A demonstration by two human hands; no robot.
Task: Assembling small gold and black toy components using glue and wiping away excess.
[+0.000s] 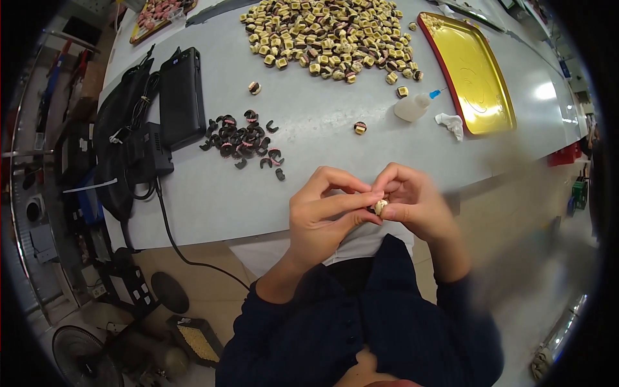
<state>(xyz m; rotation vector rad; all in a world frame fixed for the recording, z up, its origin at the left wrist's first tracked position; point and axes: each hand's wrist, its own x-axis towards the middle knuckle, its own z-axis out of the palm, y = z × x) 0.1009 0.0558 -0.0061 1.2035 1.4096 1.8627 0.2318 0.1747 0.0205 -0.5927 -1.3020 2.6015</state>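
Note:
My left hand (332, 209) and my right hand (412, 203) meet in front of my body at the table's near edge. Between their fingertips they pinch a small cream-and-dark piece (380, 207), partly covered by the fingers. Beyond the hands, a single yellow-and-dark piece (360, 128) lies by itself on the grey table (316, 122). To the left is a loose heap of black C-shaped pieces (240, 145), some with pink edges. A squat translucent bottle (411, 108) with a blue needle tip stands farther right, beside a crumpled white tissue (451, 125).
A large pile of yellow-and-dark pieces (332, 35) covers the far middle. At right lies a gold tray (474, 71) with a red outer edge. A black box-shaped device (181, 97) sits at left, and a black cable (169, 226) hangs over the near edge.

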